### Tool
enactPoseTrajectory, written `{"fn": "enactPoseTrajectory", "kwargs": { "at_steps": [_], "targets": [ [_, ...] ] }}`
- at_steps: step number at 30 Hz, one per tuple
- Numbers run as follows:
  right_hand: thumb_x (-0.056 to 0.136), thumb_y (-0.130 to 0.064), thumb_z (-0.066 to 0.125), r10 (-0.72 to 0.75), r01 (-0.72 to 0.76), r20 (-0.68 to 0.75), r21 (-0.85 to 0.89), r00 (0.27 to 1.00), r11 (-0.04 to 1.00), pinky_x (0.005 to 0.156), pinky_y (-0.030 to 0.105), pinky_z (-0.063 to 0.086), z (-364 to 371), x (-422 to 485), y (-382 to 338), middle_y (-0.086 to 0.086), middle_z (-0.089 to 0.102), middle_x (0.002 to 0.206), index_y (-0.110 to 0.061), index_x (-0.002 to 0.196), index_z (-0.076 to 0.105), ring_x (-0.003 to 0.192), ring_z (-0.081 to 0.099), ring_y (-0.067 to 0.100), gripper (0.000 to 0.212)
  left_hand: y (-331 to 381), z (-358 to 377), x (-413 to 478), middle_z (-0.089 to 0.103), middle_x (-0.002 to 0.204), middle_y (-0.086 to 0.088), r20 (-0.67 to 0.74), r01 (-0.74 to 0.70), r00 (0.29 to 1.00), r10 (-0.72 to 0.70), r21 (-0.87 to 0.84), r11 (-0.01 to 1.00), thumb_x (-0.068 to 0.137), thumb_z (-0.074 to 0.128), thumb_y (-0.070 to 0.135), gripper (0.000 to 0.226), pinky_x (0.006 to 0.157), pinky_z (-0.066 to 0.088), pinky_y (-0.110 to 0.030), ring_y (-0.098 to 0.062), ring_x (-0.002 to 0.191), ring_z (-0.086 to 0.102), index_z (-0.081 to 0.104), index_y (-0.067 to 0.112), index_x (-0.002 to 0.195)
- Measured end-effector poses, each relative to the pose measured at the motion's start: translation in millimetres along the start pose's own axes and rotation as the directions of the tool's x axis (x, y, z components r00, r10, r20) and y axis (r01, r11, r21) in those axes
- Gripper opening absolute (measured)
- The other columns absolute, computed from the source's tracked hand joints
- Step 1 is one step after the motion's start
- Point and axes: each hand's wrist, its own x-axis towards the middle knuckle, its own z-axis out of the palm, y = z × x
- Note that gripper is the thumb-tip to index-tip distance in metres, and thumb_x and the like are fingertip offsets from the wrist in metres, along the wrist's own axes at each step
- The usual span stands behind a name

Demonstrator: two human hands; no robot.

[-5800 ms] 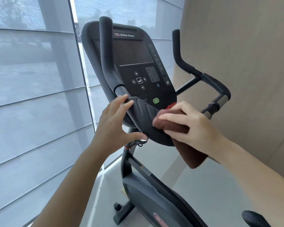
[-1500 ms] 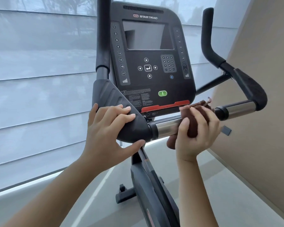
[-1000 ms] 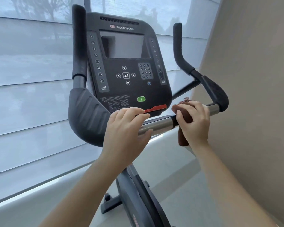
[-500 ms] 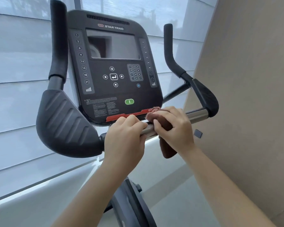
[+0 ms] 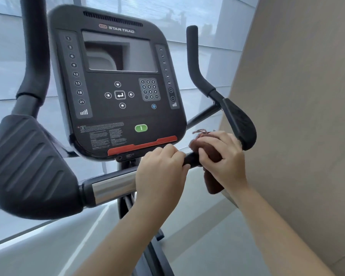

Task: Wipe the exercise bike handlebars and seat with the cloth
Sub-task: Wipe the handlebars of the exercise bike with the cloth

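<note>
Mid handlebar wipe: right hand (image 5: 225,158) fingers (image 5: 207,154) clamping cloth (image 5: 211,156) round the bar (image 5: 112,188), left hand (image 5: 159,168) curled on it beside. Next probably sliding toward right grip; seat out of view

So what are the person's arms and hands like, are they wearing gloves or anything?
No gloves. The left hand and the right hand are both bare, with no rings, watch or bands visible. Both forearms are bare too; no sleeve shows anywhere in the head view.
</note>
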Motion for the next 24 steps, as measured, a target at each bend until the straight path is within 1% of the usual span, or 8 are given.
{"fn": "enactPoseTrajectory", "kwargs": {
  "at_steps": [4, 6, 9, 13, 17, 20, 22, 24],
  "targets": [
    [0.080, -0.021, 0.061, 0.229, -0.226, 0.057, -0.057, 0.972, 0.972, 0.081, 0.037, 0.048, -22, 20, 36, 0.001, 0.067, 0.095, -0.014, 0.089, 0.072, 0.091, 0.054, 0.023, 0.016, 0, 2, 0, 0.063, 0.068, -0.003, -0.028, 0.030, 0.999, -0.029, 0.008, 1.000, 0.070, 0.077, 0.024, 0.016, 0.050, 0.042, -0.032, -0.026, 0.058, 0.055, 0.070, 0.011, 0.076],
    [0.081, -0.025, 0.059, 0.268, -0.262, 0.049, -0.094, 0.962, 0.960, 0.080, 0.043, 0.047, -20, 21, 34, 0.001, 0.066, 0.096, -0.014, 0.089, 0.071, 0.091, 0.052, 0.022, 0.018, 0, 3, 1, 0.062, 0.066, -0.002, -0.041, 0.033, 0.999, -0.032, 0.013, 0.999, 0.069, 0.077, 0.025, 0.017, 0.049, 0.039, -0.031, -0.026, 0.057, 0.054, 0.070, 0.011, 0.074],
    [0.079, -0.031, 0.054, 0.109, -0.109, 0.021, -0.010, 0.994, 0.994, 0.079, 0.034, 0.047, -4, 10, 0, -0.002, 0.067, 0.093, -0.018, 0.087, 0.072, 0.087, 0.054, 0.018, 0.024, -1, 4, 1, 0.060, 0.063, -0.001, -0.048, 0.021, 0.999, -0.020, 0.021, 1.000, 0.071, 0.076, 0.027, 0.016, 0.047, 0.033, -0.029, -0.023, 0.054, 0.052, 0.069, 0.013, 0.073],
    [0.078, -0.025, 0.059, -0.100, 0.099, 0.027, 0.054, 0.995, 0.994, 0.075, 0.028, 0.047, 1, 5, -9, 0.001, 0.068, 0.090, -0.019, 0.088, 0.073, 0.082, 0.057, 0.020, 0.018, -3, 5, 0, 0.059, 0.062, 0.000, -0.070, 0.002, 0.998, -0.001, 0.014, 1.000, 0.074, 0.074, 0.028, 0.014, 0.048, 0.032, -0.029, -0.023, 0.054, 0.051, 0.069, 0.015, 0.074],
    [0.079, -0.026, 0.055, 0.107, -0.108, -0.057, -0.014, 0.993, 0.994, 0.079, 0.037, 0.048, -15, 12, 34, 0.005, 0.067, 0.094, -0.012, 0.089, 0.072, 0.087, 0.055, 0.026, 0.024, -2, 3, -1, 0.060, 0.064, 0.000, -0.061, 0.010, 0.998, -0.010, 0.003, 1.000, 0.070, 0.077, 0.024, 0.014, 0.048, 0.032, -0.027, -0.023, 0.054, 0.051, 0.070, 0.014, 0.076],
    [0.079, -0.025, 0.054, 0.181, -0.188, -0.169, -0.022, 0.969, 0.982, 0.082, 0.029, 0.043, -9, 7, 42, 0.008, 0.066, 0.095, -0.009, 0.087, 0.072, 0.089, 0.056, 0.031, 0.026, -1, 3, -1, 0.060, 0.064, 0.001, -0.064, 0.017, 0.998, -0.017, 0.003, 1.000, 0.069, 0.077, 0.024, 0.014, 0.049, 0.032, -0.026, -0.023, 0.054, 0.052, 0.070, 0.014, 0.076],
    [0.080, -0.022, 0.055, 0.168, -0.170, -0.288, 0.018, 0.943, 0.985, 0.086, 0.026, 0.042, 9, -5, 24, 0.009, 0.065, 0.095, -0.009, 0.087, 0.071, 0.090, 0.055, 0.031, 0.022, -1, 4, -1, 0.060, 0.063, 0.001, -0.063, 0.026, 0.998, -0.026, 0.005, 1.000, 0.068, 0.077, 0.024, 0.013, 0.049, 0.031, -0.026, -0.023, 0.054, 0.052, 0.070, 0.015, 0.074],
    [0.083, -0.024, 0.055, 0.079, -0.064, -0.421, 0.051, 0.904, 0.997, 0.087, 0.027, 0.044, 34, -19, 4, 0.009, 0.065, 0.094, -0.010, 0.087, 0.070, 0.090, 0.055, 0.028, 0.021, -1, 4, 0, 0.060, 0.063, 0.002, -0.067, 0.034, 0.997, -0.034, 0.008, 0.999, 0.070, 0.077, 0.025, 0.012, 0.048, 0.032, -0.026, -0.023, 0.054, 0.052, 0.069, 0.016, 0.073]
  ]
}}
